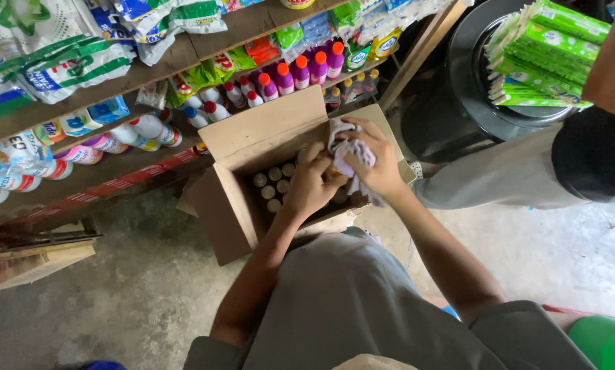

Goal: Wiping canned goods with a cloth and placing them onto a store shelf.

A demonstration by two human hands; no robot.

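The left hand (309, 183) reached into the open cardboard box (233, 205), fingers closed around one small capped bottle (319, 159) among the rows; the right hand (376, 164) clutched a soft lilac cloth (352, 149) against it. The bottle looked light, rigid, probably slick; best gripped round its body

One view only, from the person's head, looking steeply down over their own chest and forearms. It sits close above an open box (252, 185) on the floor (136, 288), which fills the middle. Shelves (115, 82) run across the top left edge; another person's leg (506, 175) enters at right.
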